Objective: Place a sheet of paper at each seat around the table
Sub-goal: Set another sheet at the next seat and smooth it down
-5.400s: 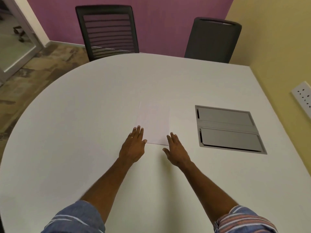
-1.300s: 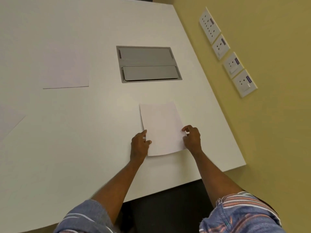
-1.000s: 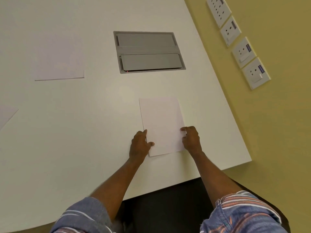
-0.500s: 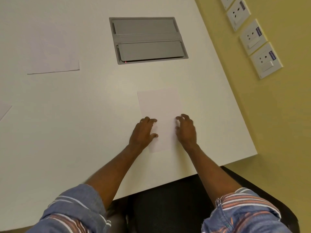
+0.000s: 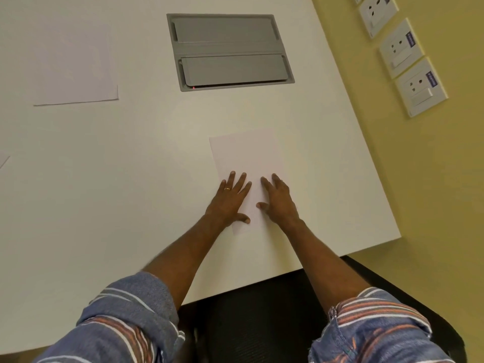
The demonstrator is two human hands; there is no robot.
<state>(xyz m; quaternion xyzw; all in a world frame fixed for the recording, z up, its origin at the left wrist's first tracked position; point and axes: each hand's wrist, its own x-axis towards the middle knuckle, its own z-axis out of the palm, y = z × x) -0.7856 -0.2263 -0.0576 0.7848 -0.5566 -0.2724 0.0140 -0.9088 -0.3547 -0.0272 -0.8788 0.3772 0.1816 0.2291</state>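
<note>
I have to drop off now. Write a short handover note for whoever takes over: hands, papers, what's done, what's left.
Left hand: flat, fingers straight on the near sheet.
Right hand: the same, beside it on that sheet.
The near sheet lies flat on the table, in front of the black chair.
A second sheet lies far left; a corner of a third sheet shows at the left edge.
Done: three sheets down.
Left: lift both hands, check unseen seats.

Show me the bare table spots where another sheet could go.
Widest bare patch: table left of the left hand, between the far sheet and the near edge. A narrower band lies between the grey hatch and the near sheet. A strip runs right of the right hand to the wall-side edge. Crowded: the near sheet, both hands flat on it.
</note>
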